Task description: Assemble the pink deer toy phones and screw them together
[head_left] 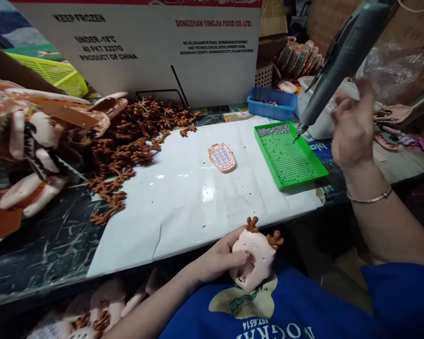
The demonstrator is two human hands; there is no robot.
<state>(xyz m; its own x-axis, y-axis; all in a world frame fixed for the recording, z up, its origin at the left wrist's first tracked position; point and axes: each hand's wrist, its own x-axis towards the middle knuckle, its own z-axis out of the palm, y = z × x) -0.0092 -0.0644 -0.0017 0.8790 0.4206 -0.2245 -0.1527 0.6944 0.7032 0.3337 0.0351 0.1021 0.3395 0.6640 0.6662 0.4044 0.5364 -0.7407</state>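
My left hand, low in front of my shirt, grips a pink plastic toy shell. Two brown antlers stick out of its top, and small holes dot its face. Raised at the right, my right hand is slightly blurred, its fingers around a pale rounded plastic piece. Just left of that hand a grey electric screwdriver hangs with its bit over the green tray. Screws are heaped at the tray's far end. On the white sheet rests a pink keypad piece.
Brown antler parts are heaped left of the sheet, beside stacked pink shells with wires. A printed carton stands behind. Back right are a blue bin, a white container and more shells.
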